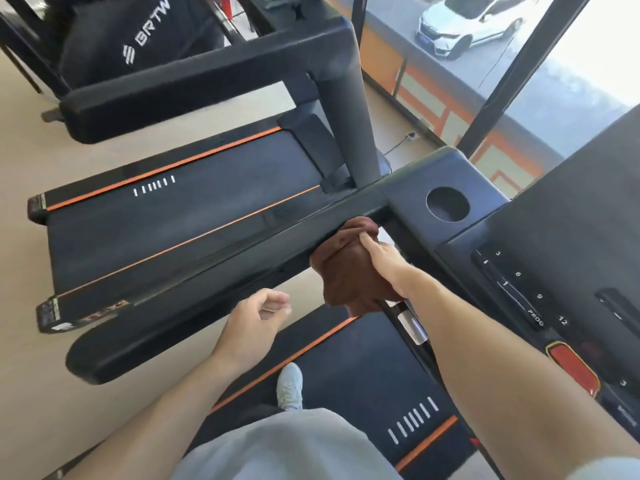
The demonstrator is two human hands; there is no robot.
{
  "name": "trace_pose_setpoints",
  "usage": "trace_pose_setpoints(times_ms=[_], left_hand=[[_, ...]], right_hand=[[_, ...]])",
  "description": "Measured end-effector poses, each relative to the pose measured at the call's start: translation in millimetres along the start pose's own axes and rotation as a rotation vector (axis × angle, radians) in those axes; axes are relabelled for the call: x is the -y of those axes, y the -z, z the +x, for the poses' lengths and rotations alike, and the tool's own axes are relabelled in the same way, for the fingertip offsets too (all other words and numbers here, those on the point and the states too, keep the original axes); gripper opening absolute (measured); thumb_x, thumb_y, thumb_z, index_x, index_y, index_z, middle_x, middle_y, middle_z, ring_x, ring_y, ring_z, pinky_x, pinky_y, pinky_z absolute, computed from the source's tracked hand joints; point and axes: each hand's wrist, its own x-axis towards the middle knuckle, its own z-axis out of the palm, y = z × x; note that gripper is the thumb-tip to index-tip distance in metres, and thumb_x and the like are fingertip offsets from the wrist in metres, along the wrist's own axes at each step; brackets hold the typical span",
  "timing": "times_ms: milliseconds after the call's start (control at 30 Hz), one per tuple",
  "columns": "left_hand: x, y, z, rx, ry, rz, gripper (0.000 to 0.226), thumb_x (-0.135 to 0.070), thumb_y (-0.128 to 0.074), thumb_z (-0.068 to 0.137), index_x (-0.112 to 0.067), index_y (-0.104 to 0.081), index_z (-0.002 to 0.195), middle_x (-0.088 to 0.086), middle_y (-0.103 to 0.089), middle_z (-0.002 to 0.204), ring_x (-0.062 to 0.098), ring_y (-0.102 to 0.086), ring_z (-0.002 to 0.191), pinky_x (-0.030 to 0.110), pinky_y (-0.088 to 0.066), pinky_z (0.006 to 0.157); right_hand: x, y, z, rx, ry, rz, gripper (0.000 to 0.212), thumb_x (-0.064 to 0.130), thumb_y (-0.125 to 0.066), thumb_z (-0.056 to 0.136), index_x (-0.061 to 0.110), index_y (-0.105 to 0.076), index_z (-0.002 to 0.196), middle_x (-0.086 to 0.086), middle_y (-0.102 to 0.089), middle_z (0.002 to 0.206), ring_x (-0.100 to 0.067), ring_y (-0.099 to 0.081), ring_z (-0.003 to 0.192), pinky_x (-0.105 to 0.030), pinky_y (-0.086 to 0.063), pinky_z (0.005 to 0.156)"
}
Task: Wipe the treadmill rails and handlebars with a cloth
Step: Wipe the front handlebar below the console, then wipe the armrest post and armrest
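Right hand (382,263) clenched on a bunched brown cloth (349,271), soft and creased, pressed against the inner end of the left handrail (214,282) where it joins the console corner; rail is a long, matte black padded bar with a rounded free end; left hand (254,320) hangs loosely curled and holds nothing, just below the rail; round cup hole (447,204) in the console corner; grey shoe (290,386) on the orange-edged belt.
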Motion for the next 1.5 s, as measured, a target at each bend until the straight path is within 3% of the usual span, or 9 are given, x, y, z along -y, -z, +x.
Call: trace_pose_setpoints(times_ms=[200,300,500,833,1000,1133,1200,1367,1500], left_hand=[[-1,-14,-13,0.036,-0.025,-0.044,0.009,-0.026,-0.067,0.095,-0.032,-0.070,0.102,-0.017,-0.072,0.102,-0.004,-0.064,0.101,0.016,-0.048,0.087],[-1,-29,-24,0.057,-0.028,-0.038,0.008,-0.028,-0.068,0.095,-0.034,-0.069,0.100,-0.017,-0.072,0.100,-0.003,-0.064,0.099,0.014,-0.047,0.083],[7,-61,-62,0.084,-0.006,-0.078,0.007,-0.028,-0.068,0.094,-0.034,-0.069,0.098,-0.013,-0.073,0.098,0.002,-0.069,0.094,0.017,-0.050,0.081],[14,-109,-114,0.113,0.025,-0.135,0.006,-0.025,-0.071,0.093,-0.028,-0.072,0.098,-0.011,-0.074,0.093,-0.009,-0.065,0.084,0.005,-0.040,0.068],[10,-127,-120,0.144,0.030,-0.149,0.008,-0.024,-0.071,0.093,-0.029,-0.072,0.098,-0.011,-0.075,0.093,-0.002,-0.068,0.088,0.010,-0.042,0.073],[8,-138,-116,0.155,0.027,-0.127,0.009,-0.025,-0.070,0.091,-0.032,-0.071,0.096,-0.013,-0.076,0.092,0.003,-0.070,0.089,0.025,-0.052,0.084],[8,-142,-114,0.157,0.026,-0.113,0.008,-0.028,-0.070,0.091,-0.034,-0.071,0.096,-0.015,-0.075,0.093,0.002,-0.070,0.090,0.026,-0.052,0.085],[8,-146,-107,0.162,0.040,-0.118,0.007,-0.028,-0.071,0.091,-0.034,-0.071,0.095,-0.013,-0.075,0.093,0.001,-0.069,0.090,0.020,-0.047,0.080],[5,-144,-92,0.167,0.050,-0.139,0.008,-0.026,-0.071,0.092,-0.031,-0.072,0.098,-0.011,-0.075,0.093,-0.002,-0.069,0.087,0.008,-0.042,0.073]], right_hand=[[-12,10,-27,0.036,-0.132,0.156,0.067,0.070,-0.043,0.099,0.021,-0.057,0.143,-0.005,-0.059,0.130,-0.024,-0.053,0.108,-0.032,-0.037,0.104],[-29,21,-49,0.112,-0.187,0.181,0.062,0.072,-0.052,0.094,0.020,-0.064,0.126,0.004,-0.065,0.108,-0.019,-0.061,0.100,-0.030,-0.042,0.097],[-89,36,-83,0.218,-0.271,0.161,0.098,0.089,-0.078,0.051,0.018,-0.074,0.118,-0.007,-0.080,0.105,-0.029,-0.076,0.101,-0.043,-0.052,0.106],[-121,44,-124,0.194,-0.100,0.035,0.059,0.062,-0.078,0.080,0.019,-0.072,0.119,-0.005,-0.080,0.105,-0.026,-0.076,0.098,-0.045,-0.056,0.102],[-131,44,-139,0.115,0.075,-0.152,0.019,0.040,-0.074,0.093,0.030,-0.063,0.105,0.010,-0.070,0.097,-0.004,-0.064,0.084,-0.031,-0.049,0.088],[-145,31,-139,-0.076,0.107,-0.411,0.051,0.054,-0.065,0.090,0.025,-0.056,0.130,-0.002,-0.069,0.112,-0.026,-0.065,0.103,-0.033,-0.043,0.082],[-151,25,-143,-0.152,0.101,-0.481,0.049,0.053,-0.061,0.090,0.024,-0.052,0.128,-0.004,-0.069,0.108,-0.030,-0.065,0.097,-0.034,-0.044,0.077],[-156,17,-152,-0.260,0.115,-0.590,0.036,0.032,-0.060,0.093,0.025,-0.044,0.125,0.004,-0.059,0.098,-0.024,-0.059,0.080,-0.035,-0.044,0.071],[-169,3,-150,-0.368,0.308,-0.891,0.077,0.015,-0.070,0.088,0.022,-0.028,0.152,-0.001,-0.055,0.129,-0.024,-0.063,0.108,-0.034,-0.051,0.073]])
